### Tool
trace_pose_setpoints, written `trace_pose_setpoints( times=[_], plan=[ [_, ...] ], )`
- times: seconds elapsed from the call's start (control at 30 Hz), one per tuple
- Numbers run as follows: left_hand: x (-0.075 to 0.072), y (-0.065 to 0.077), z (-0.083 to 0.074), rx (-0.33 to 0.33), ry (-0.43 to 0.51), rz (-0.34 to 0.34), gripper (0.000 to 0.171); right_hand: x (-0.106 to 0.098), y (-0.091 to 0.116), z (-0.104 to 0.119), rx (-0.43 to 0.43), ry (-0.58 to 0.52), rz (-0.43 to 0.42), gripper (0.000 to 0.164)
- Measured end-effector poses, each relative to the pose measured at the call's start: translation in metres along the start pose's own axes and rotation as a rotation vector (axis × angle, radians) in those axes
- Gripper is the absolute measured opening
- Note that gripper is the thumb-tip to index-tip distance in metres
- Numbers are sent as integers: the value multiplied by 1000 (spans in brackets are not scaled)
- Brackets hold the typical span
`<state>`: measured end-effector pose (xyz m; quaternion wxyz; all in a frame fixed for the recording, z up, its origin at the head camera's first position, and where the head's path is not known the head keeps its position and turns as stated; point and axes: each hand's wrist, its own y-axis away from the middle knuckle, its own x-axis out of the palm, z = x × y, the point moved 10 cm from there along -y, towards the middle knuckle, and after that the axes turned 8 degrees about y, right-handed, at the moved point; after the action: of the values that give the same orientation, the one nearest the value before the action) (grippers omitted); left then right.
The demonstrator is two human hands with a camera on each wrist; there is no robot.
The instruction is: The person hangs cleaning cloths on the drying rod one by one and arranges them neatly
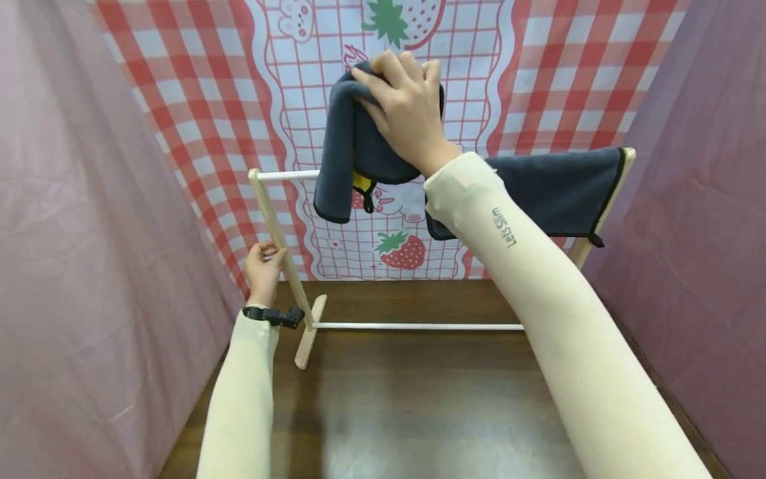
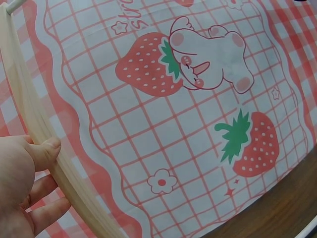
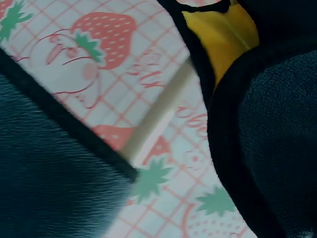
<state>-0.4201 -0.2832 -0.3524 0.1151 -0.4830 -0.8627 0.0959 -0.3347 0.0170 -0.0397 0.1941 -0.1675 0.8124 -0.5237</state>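
My right hand (image 1: 409, 110) grips a dark grey towel (image 1: 338, 153) with black edging, raised over the top rail near the middle of the rack. The towel hangs folded, and a yellow patch with a black loop shows at its lower edge. In the right wrist view the towel (image 3: 277, 134) fills the right side; the hand itself is out of that view. Lower on the left, my left hand (image 1: 263, 266) holds the wooden side post (image 1: 272, 216) of the rack, its thumb against the wood in the left wrist view.
A second dark grey towel (image 1: 556, 193) hangs over the right part of the white top rail (image 1: 287, 175). Below, a white lower bar (image 1: 419, 326) runs just above the brown tabletop (image 1: 407, 399). Behind hangs a strawberry-print cloth (image 1: 383, 259); pink curtains (image 1: 108, 266) flank the sides.
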Motion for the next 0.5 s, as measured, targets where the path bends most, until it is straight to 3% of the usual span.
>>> trace_pose_setpoints(
  times=[0.17,0.5],
  plan=[
    [0,3,-2,5,14,-4,28,17,13,-3,17,43,83,46],
    [-1,4,-5,30,41,-39,25,56,44,-2,43,28,388,53]
  ],
)
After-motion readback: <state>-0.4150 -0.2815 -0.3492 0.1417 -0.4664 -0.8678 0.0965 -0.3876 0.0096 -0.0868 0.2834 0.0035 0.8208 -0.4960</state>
